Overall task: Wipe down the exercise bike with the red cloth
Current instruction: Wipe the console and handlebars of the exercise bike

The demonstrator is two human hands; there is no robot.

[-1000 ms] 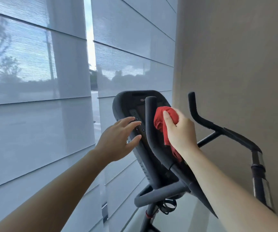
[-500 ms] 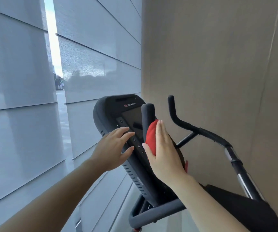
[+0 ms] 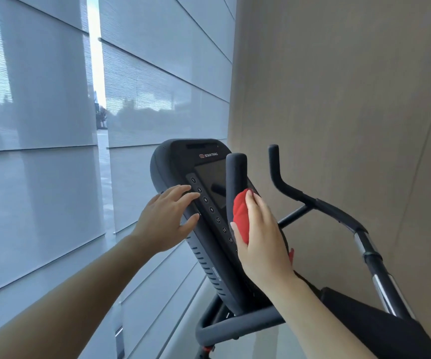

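Observation:
The black exercise bike's console (image 3: 183, 161) stands tilted in the middle, with a dark screen and a column of buttons. An upright handle grip (image 3: 236, 172) rises in front of the screen. My right hand (image 3: 263, 242) lies flat with straight fingers and presses the red cloth (image 3: 241, 216) against the console just right of that grip. Most of the cloth is hidden under the palm. My left hand (image 3: 167, 221) is spread, its fingertips touching the console's left edge beside the buttons.
A second handlebar (image 3: 287, 189) bends off to the right toward a chromed post (image 3: 380, 278). A black padded part (image 3: 377, 327) sits at the lower right. Grey window blinds (image 3: 40, 177) fill the left, and a beige wall (image 3: 338, 99) stands close behind the bike.
My right hand has flattened and slid the cloth from the upper handle grip down onto the console. The view has swung right, and my left hand stays on the console's edge.

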